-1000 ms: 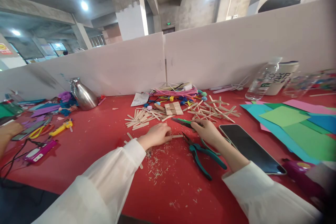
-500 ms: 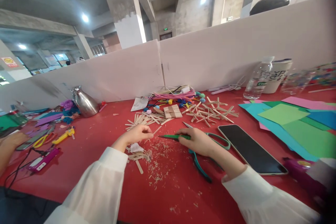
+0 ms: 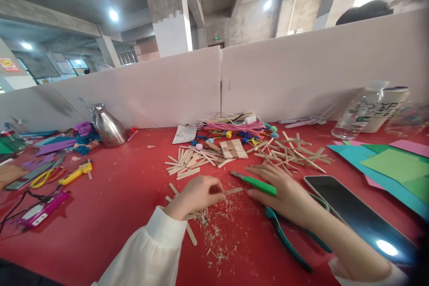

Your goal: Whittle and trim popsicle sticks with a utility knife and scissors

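Note:
My left hand [image 3: 197, 194] is closed in a pinch on a thin wooden craft stick [image 3: 233, 191] that lies flat on the red table [image 3: 117, 196], its free end pointing right. My right hand [image 3: 284, 192] grips a green-handled craft knife [image 3: 256, 182], blade end toward the upper left, close to the stick's tip. Wood shavings [image 3: 217, 228] litter the table under and below both hands. Teal-handled pliers [image 3: 288, 241] lie under my right wrist.
Loose wooden sticks [image 3: 187, 163], a small glued stick panel [image 3: 234, 148], stick stars [image 3: 295, 154] and pipe cleaners [image 3: 231, 126] lie ahead. A phone [image 3: 362, 214], coloured paper [image 3: 395, 167] and a bottle [image 3: 358, 111] sit right. A steel kettle [image 3: 107, 127], yellow tool [image 3: 75, 173] and another person's hand [image 3: 8, 173] are left.
My left hand has come back down with the stick onto the table beside the shavings. My right hand with the knife has shifted right and lies above the stick's tip.

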Action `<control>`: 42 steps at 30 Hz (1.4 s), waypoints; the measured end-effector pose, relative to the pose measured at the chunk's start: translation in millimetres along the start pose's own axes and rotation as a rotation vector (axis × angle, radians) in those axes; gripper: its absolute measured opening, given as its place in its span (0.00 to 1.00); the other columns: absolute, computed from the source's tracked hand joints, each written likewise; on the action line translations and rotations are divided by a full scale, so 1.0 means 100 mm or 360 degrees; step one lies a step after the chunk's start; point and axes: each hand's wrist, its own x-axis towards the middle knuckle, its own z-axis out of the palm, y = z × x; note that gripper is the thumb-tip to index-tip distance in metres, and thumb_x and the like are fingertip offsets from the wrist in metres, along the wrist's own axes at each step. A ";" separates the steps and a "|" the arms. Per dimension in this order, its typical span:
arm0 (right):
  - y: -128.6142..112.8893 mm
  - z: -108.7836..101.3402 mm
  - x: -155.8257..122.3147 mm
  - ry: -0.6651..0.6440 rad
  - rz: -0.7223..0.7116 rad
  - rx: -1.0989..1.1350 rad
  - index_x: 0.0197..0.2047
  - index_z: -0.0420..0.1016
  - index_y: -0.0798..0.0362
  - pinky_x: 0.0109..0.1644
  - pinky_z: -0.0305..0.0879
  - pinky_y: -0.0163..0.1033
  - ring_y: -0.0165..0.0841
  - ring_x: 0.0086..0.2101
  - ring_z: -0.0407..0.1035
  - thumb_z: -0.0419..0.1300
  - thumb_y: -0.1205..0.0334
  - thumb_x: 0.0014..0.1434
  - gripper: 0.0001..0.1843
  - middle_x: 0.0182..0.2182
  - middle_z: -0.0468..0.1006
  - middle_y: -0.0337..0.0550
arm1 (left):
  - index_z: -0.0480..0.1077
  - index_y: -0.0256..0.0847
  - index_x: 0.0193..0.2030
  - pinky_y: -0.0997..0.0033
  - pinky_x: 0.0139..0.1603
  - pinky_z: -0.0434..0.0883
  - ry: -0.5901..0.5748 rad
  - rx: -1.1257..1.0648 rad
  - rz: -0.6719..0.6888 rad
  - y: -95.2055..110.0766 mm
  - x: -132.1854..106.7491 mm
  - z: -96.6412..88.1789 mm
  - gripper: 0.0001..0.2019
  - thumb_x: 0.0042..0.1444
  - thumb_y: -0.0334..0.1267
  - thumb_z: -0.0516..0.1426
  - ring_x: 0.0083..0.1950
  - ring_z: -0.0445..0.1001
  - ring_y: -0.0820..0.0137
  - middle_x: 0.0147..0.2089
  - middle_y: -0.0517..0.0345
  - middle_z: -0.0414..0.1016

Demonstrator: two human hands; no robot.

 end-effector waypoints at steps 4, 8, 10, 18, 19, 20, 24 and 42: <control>-0.33 0.16 -0.03 -0.0299 -0.0333 -0.0084 0.45 0.74 0.50 0.44 0.66 0.47 0.41 0.39 0.70 0.53 0.59 0.58 0.13 0.37 0.78 0.47 | 0.72 0.40 0.33 0.75 0.34 0.64 0.0096 0.0130 0.0282 0.17 -0.02 0.15 0.06 0.52 0.38 0.55 0.34 0.71 0.70 0.33 0.57 0.75; -0.47 0.26 -0.07 -0.0405 -0.0308 -0.0180 0.36 0.77 0.52 0.39 0.67 0.45 0.40 0.34 0.71 0.48 0.63 0.62 0.15 0.30 0.79 0.46 | 0.72 0.43 0.36 0.75 0.36 0.64 0.0042 0.0134 0.0170 0.04 -0.02 0.01 0.09 0.53 0.43 0.55 0.37 0.72 0.70 0.36 0.59 0.76; -0.49 0.27 -0.08 -0.0404 -0.0270 -0.0192 0.36 0.77 0.52 0.39 0.67 0.46 0.41 0.35 0.71 0.49 0.63 0.61 0.15 0.30 0.78 0.46 | 0.72 0.44 0.35 0.74 0.40 0.64 0.0242 0.0377 -0.0170 -0.15 0.00 -0.14 0.08 0.52 0.43 0.56 0.40 0.72 0.68 0.38 0.59 0.75; -0.43 0.25 -0.09 -0.0421 -0.0163 -0.0138 0.36 0.78 0.53 0.42 0.66 0.47 0.41 0.37 0.70 0.50 0.62 0.61 0.14 0.32 0.78 0.47 | 0.68 0.38 0.27 0.75 0.34 0.61 0.0381 0.0538 -0.0605 -0.67 0.09 -0.35 0.03 0.48 0.35 0.56 0.39 0.70 0.66 0.34 0.55 0.72; -0.41 0.25 -0.08 -0.0419 -0.0151 -0.0136 0.36 0.78 0.53 0.42 0.66 0.47 0.41 0.37 0.70 0.50 0.62 0.61 0.14 0.33 0.78 0.47 | 0.67 0.39 0.27 0.75 0.31 0.60 0.0361 0.0528 -0.0619 -0.67 0.09 -0.33 0.04 0.48 0.36 0.56 0.37 0.70 0.68 0.33 0.56 0.72; -0.39 0.25 -0.08 -0.0416 -0.0139 -0.0133 0.36 0.78 0.53 0.43 0.66 0.47 0.41 0.37 0.70 0.50 0.62 0.61 0.15 0.33 0.78 0.48 | 0.67 0.39 0.27 0.76 0.29 0.59 0.0338 0.0514 -0.0633 -0.65 0.08 -0.32 0.04 0.48 0.37 0.56 0.34 0.69 0.69 0.31 0.57 0.72; -0.36 0.23 -0.08 -0.0417 -0.0101 -0.0118 0.36 0.78 0.52 0.43 0.65 0.47 0.41 0.37 0.70 0.49 0.62 0.61 0.16 0.34 0.78 0.48 | 0.66 0.40 0.26 0.77 0.24 0.55 0.0257 0.0437 -0.0646 -0.57 0.06 -0.29 0.04 0.47 0.37 0.55 0.26 0.67 0.72 0.25 0.60 0.71; -0.36 0.10 -0.08 -0.0557 0.0426 0.0283 0.18 0.68 0.51 0.21 0.55 0.34 0.31 0.18 0.63 0.48 0.57 0.57 0.18 0.16 0.71 0.39 | 0.62 0.38 0.41 0.77 0.27 0.63 0.0124 -0.0526 -0.0327 -0.02 0.04 0.15 0.11 0.51 0.38 0.53 0.27 0.68 0.74 0.30 0.61 0.70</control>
